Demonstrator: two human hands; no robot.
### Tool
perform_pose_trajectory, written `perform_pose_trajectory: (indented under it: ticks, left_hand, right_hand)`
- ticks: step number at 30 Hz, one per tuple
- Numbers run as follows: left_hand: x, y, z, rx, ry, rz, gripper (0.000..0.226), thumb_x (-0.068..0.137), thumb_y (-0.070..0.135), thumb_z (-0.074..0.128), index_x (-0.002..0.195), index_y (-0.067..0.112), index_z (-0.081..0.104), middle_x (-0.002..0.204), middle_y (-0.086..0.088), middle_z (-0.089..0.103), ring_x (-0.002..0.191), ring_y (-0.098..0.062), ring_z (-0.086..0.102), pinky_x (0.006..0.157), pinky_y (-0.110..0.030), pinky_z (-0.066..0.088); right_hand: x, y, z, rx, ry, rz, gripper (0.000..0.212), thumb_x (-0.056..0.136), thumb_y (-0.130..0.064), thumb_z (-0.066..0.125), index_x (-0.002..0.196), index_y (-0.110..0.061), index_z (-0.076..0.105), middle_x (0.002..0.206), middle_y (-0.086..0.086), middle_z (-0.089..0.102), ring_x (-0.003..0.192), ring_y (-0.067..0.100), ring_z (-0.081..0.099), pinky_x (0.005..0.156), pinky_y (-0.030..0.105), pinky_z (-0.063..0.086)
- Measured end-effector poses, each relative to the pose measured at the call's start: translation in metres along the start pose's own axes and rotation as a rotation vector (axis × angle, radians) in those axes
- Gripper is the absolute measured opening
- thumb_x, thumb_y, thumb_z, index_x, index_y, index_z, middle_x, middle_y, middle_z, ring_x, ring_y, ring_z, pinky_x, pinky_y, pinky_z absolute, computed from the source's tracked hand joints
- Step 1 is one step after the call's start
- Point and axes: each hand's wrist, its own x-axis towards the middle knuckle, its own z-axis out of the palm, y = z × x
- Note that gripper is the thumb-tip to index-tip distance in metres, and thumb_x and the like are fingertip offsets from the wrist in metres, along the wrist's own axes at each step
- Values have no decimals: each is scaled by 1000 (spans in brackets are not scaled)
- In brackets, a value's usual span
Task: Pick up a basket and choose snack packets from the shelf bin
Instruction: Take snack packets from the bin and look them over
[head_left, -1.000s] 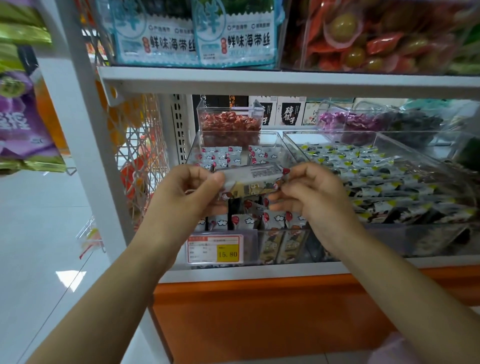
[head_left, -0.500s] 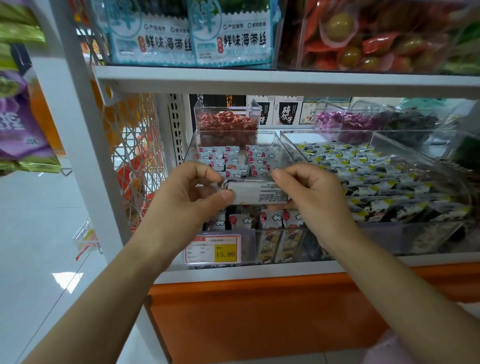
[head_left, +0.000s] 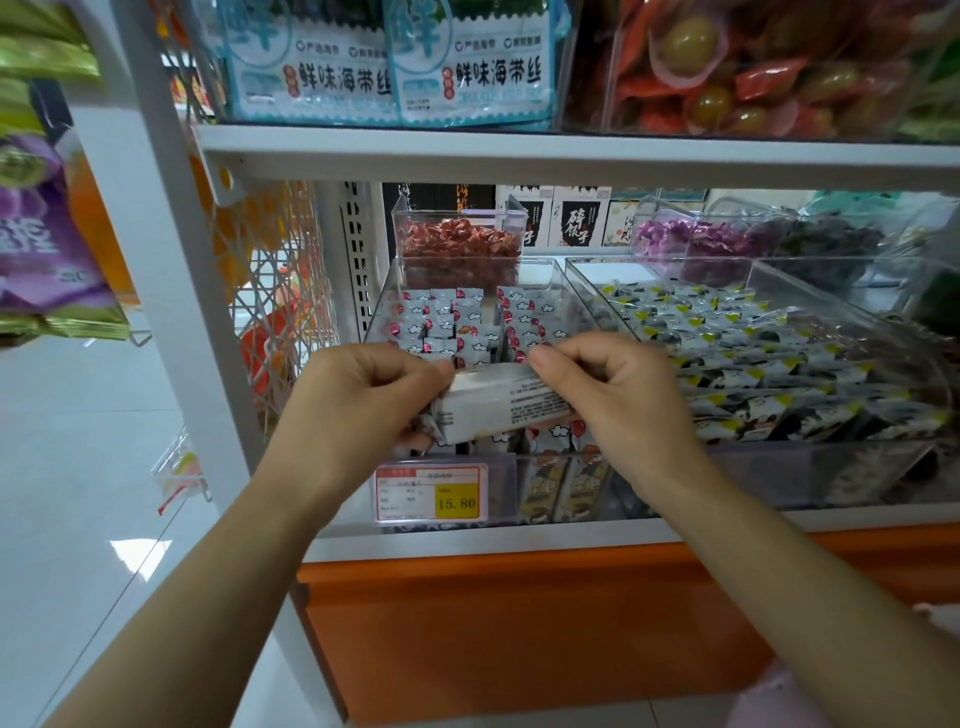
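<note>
Packet (head_left: 493, 402) newly tilted, above snack-filled bin (head_left: 382, 300)

A shop: shelf bins (head_left: 587, 291) of wrapped snacks, a price tag (head_left: 431, 492) reading 15.80.

You are turning the packet (head_left: 498, 402) over between your left hand (head_left: 358, 405) and right hand (head_left: 618, 400): a second ago its brown and yellow face was partly showing, and now its white printed back is facing you. You are also tilting it, left end dipping, and drawing it lower, toward the front of the bin (head_left: 504, 483).
</note>
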Motion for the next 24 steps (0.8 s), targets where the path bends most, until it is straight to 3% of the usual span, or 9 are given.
perform_pose_trajectory:
  ticks: [3, 8, 10, 12, 15, 17, 19, 22, 24]
  left_hand:
    - [1, -1, -3, 45, 21, 40, 15, 81, 24, 65, 72, 16, 75, 68, 2, 73, 53, -19, 68, 54, -31, 58]
    - [0, -2, 1, 106, 39, 120, 19, 85, 24, 61, 74, 13, 72, 68, -4, 71, 49, -16, 65, 49, -27, 55]
    - [-2, -2, 4, 80, 10, 120, 25, 87, 27, 57, 76, 9, 71, 71, -7, 69, 54, -16, 65, 49, -19, 53]
    - [-4, -1, 7, 61, -78, 89, 26, 85, 37, 55, 83, 16, 69, 77, -4, 68, 65, -16, 66, 55, -17, 54]
    - [-8, -4, 13, 266, -150, 131, 37, 79, 43, 60, 114, 33, 58, 91, 12, 63, 78, -4, 64, 66, -13, 53]
    - [-7, -6, 14, 287, -106, 158, 42, 84, 34, 60, 125, 28, 54, 96, 15, 62, 81, 0, 62, 66, -10, 51]
    - [-5, -6, 13, 259, -61, 186, 35, 88, 31, 56, 122, 24, 57, 95, 13, 65, 81, 1, 62, 68, -12, 52]
    - [-1, -7, 13, 142, 4, 157, 13, 92, 27, 51, 99, 23, 61, 85, 4, 68, 78, -9, 65, 70, -29, 57]
    - [1, -6, 15, 92, 13, 111, 18, 94, 27, 48, 102, 18, 61, 80, 2, 67, 71, -8, 65, 62, -25, 56]
  right_hand:
    - [1, 2, -1, 46, -52, 55, 15, 88, -19, 61, 78, -18, 72, 66, -9, 67, 64, 1, 62, 59, 17, 50]
    - [2, 3, -3, 117, -65, 150, 21, 89, -17, 60, 74, -7, 70, 72, 9, 70, 71, 23, 68, 59, 38, 57]
    - [2, 4, -1, 81, -7, 162, 25, 89, -22, 60, 73, -5, 69, 77, 23, 67, 77, 39, 64, 69, 56, 53]
    - [3, 6, -1, 64, 46, 183, 30, 90, -21, 59, 73, 2, 67, 79, 31, 63, 77, 46, 61, 70, 61, 51]
    - [2, 9, -1, 95, 98, 217, 32, 91, -18, 57, 74, 8, 62, 79, 28, 62, 73, 37, 66, 63, 50, 58]
    - [1, 10, -2, 179, 90, 253, 26, 92, -17, 56, 76, -1, 67, 80, 15, 69, 74, 22, 70, 62, 35, 60]
    - [1, 8, -2, 305, 48, 269, 17, 91, -17, 56, 90, -8, 70, 87, 4, 73, 83, 16, 70, 68, 25, 58]
    - [3, 7, -1, 309, -32, 195, 37, 85, -13, 63, 122, -14, 60, 107, 0, 70, 98, 12, 67, 84, 25, 54]
    - [3, 7, 1, 252, -38, 143, 41, 86, -7, 61, 123, -24, 56, 105, -5, 69, 95, 9, 68, 82, 23, 55]
